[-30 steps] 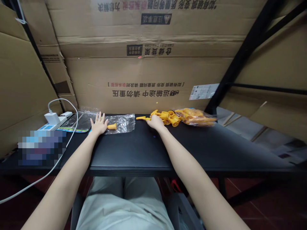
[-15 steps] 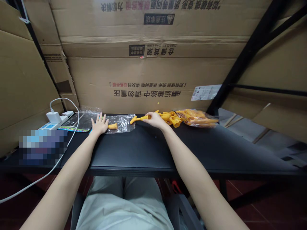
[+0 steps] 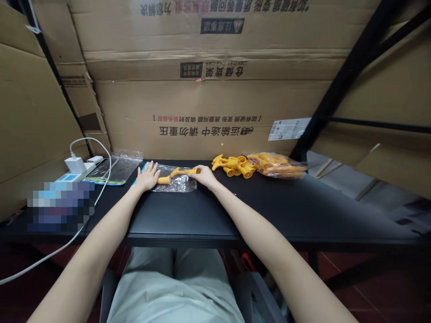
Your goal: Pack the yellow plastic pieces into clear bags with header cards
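My left hand (image 3: 147,177) lies flat with its fingers stretched out, pressing on a clear plastic bag (image 3: 185,185) that has a blue edge. Beside that hand a yellow plastic piece with a ribbed, flared end (image 3: 164,180) rests at the bag; whether it is inside I cannot tell. Between the fingers of my right hand (image 3: 205,176) is the flared end of a slim yellow plastic piece (image 3: 183,172). Its hooked end points left, over the bag. Farther right sits a pile of similar yellow pieces (image 3: 235,165).
A filled clear bag of yellow pieces (image 3: 279,166) lies right of the pile. At left are another flat clear bag (image 3: 124,169), a power strip with a white charger (image 3: 76,164), its cable (image 3: 97,202) and a blurred-out object (image 3: 60,205). Cardboard (image 3: 215,98) walls the back.
My right hand has moved left from the pile, bringing the yellow piece over the bag. My left hand and the bag have shifted slightly right.
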Available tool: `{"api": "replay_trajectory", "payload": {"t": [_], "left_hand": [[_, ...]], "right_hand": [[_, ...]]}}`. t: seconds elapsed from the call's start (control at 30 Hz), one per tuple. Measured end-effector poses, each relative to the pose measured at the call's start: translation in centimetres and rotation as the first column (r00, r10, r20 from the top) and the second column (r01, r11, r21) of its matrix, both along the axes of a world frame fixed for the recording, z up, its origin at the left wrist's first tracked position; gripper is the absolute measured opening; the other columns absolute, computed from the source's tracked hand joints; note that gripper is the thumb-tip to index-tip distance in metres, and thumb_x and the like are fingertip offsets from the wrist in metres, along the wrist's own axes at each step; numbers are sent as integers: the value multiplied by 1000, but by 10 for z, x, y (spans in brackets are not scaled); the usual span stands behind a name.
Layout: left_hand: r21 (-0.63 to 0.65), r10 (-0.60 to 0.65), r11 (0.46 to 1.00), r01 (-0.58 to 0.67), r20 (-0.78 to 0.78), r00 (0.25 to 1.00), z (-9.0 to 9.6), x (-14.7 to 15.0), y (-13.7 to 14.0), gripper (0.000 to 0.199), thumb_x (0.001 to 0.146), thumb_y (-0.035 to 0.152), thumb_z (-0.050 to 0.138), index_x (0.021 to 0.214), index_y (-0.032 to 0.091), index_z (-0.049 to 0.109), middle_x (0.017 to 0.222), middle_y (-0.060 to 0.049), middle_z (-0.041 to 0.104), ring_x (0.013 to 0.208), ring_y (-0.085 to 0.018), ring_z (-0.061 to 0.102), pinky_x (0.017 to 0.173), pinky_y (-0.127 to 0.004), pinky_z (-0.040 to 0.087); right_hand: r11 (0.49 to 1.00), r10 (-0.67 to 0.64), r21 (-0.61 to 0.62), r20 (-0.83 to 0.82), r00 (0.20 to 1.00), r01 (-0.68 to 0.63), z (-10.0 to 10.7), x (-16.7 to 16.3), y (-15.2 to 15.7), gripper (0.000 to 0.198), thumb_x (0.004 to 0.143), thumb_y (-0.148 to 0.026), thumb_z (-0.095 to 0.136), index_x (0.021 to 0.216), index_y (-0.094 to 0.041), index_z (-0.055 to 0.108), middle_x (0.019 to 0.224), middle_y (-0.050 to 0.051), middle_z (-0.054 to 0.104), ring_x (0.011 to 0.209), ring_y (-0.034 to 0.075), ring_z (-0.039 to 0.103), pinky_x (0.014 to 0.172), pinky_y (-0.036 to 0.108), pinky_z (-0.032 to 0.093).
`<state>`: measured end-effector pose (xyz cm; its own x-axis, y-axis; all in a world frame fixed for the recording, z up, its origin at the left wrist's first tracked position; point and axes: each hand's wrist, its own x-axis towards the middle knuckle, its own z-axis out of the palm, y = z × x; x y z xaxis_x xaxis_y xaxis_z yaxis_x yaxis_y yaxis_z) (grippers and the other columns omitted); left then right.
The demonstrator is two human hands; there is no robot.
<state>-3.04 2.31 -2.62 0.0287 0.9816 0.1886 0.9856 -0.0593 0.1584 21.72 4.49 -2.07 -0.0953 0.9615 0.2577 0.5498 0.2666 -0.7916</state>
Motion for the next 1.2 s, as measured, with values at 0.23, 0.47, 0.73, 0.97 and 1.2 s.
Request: {"api": "replay_trajectory", "payload": {"t": [0.23, 0.47, 0.73, 0.97, 1.2], "left_hand": [[-16, -18, 1000, 18, 40, 999, 3, 3, -1, 62, 91, 47, 11, 146, 19, 18, 153, -6, 10, 141, -22, 5, 110, -55, 6], [6, -28, 1000, 28, 111, 993, 1, -3, 1, 60, 91, 47, 13, 145, 21, 21, 153, -7, 15, 141, -24, 8, 109, -56, 10], [-96, -130, 985, 141, 111, 985, 3, 6, -3, 58, 91, 46, 11, 145, 25, 21, 151, -5, 17, 140, -23, 10, 108, -58, 8], [-52, -189, 975, 215, 312, 931, -3, 22, 0, 55, 93, 42, 7, 144, 27, 24, 148, -2, 25, 139, -18, 18, 111, -48, 14], [105, -158, 987, 119, 702, 695, 4, 11, 4, 60, 93, 38, 8, 137, 13, 40, 139, -8, 45, 127, -14, 43, 103, -28, 34]], "right_hand": [[910, 371, -155, -114, 921, -386, 10, -5, -14, 19, 63, -18, 70, 79, -11, 64, 68, 2, 65, 61, 11, 58, 59, 22, 46], [849, 511, -123, -63, 858, -514, 19, 1, -18, 30, 60, -31, 73, 82, -11, 65, 71, 1, 65, 64, 11, 57, 60, 23, 44], [929, 220, 143, 528, 820, -342, 24, -10, -28, 27, 77, -28, 65, 100, -13, 65, 99, 10, 67, 94, 21, 60, 81, 29, 40], [902, 159, 167, 729, 666, -397, 20, -19, -32, 30, 84, -27, 59, 110, -13, 61, 107, 15, 62, 98, 22, 59, 86, 31, 40], [910, 184, 239, 498, 847, -339, -1, -18, -14, 25, 79, -18, 61, 103, -14, 62, 104, 11, 62, 96, 19, 58, 87, 29, 43]]}}
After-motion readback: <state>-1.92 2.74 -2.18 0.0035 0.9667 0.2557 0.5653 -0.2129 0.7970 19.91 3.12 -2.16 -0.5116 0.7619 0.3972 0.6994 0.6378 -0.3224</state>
